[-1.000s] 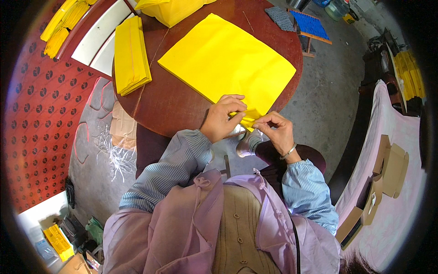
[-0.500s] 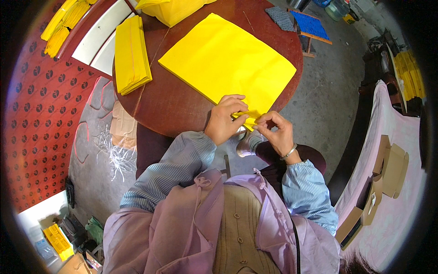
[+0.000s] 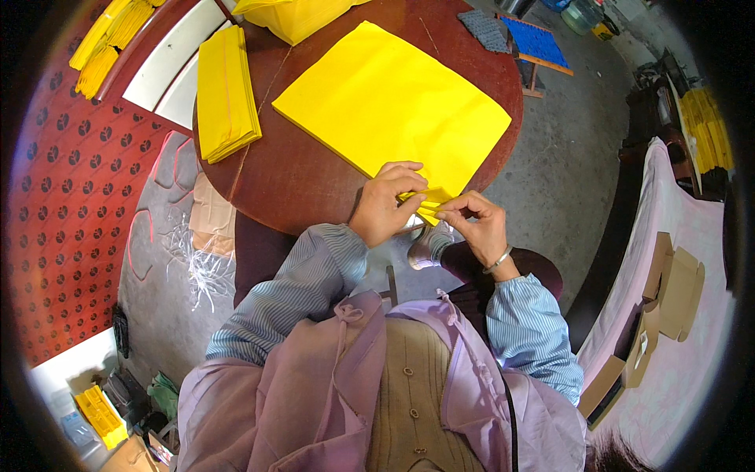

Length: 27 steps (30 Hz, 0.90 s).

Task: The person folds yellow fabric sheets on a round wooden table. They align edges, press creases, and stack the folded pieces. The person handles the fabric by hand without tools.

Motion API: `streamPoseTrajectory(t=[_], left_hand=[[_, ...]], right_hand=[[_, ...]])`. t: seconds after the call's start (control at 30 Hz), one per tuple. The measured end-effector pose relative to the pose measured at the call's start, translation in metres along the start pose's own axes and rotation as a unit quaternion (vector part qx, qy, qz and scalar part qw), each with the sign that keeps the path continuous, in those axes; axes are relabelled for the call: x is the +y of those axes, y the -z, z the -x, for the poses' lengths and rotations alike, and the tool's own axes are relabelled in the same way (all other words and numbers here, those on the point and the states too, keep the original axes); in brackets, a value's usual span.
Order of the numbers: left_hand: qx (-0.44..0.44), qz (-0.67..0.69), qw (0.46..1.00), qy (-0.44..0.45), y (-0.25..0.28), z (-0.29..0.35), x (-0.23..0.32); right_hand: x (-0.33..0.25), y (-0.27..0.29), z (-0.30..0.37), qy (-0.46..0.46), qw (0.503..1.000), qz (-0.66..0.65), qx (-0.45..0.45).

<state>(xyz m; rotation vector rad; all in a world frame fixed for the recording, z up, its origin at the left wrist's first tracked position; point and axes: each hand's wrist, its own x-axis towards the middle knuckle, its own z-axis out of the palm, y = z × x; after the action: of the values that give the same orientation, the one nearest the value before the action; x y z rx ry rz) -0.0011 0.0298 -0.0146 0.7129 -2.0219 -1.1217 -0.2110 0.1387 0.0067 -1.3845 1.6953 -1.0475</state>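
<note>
Both hands pinching the near corner of a yellow paper sheet

Head view: seated at a round dark-red wooden table (image 3: 307, 181). On the table, a large square sheet of yellow paper (image 3: 393, 102), lying flat, with its near corner over the table edge. Left hand (image 3: 385, 206) closed on that folded corner, thumb below and fingers above. Right hand (image 3: 478, 224) just beside, pinching the same corner between thumb and fingertips, with a thin metal bracelet (image 3: 497, 260) on the wrist. Further left on the table, a neat stack of folded yellow paper (image 3: 226, 90), well apart from the sheet. Beyond the far edge, a small blue woven stool (image 3: 539, 43) on the grey floor
</note>
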Motion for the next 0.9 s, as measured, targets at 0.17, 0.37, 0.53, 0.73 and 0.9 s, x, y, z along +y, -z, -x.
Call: streamPoseTrajectory(t=[0.17,0.37,0.53,0.73,0.9], left_hand=[[-0.021,0.006,1.0,-0.014,0.0037,-0.0012,-0.0031],[-0.019,0.023,0.999,-0.022,0.0051,-0.003,-0.0061],[-0.026,0.023,0.999,-0.027,0.0062,-0.0026,-0.0067],[-0.029,0.023,0.999,-0.032,0.0075,-0.0023,-0.0073],[-0.031,0.019,0.999,-0.033,0.0075,-0.0028,-0.0066]], right_hand=[[0.0014,0.0004,-0.0004,-0.005,1.0,-0.02,-0.006],[0.0028,-0.0026,-0.0016,0.012,0.999,-0.028,0.012],[0.0017,-0.0029,-0.0024,0.004,1.0,-0.03,0.006],[0.0011,-0.0034,-0.0038,0.004,1.0,-0.027,0.0],[0.0013,-0.0025,-0.0033,0.004,0.999,-0.032,-0.006]])
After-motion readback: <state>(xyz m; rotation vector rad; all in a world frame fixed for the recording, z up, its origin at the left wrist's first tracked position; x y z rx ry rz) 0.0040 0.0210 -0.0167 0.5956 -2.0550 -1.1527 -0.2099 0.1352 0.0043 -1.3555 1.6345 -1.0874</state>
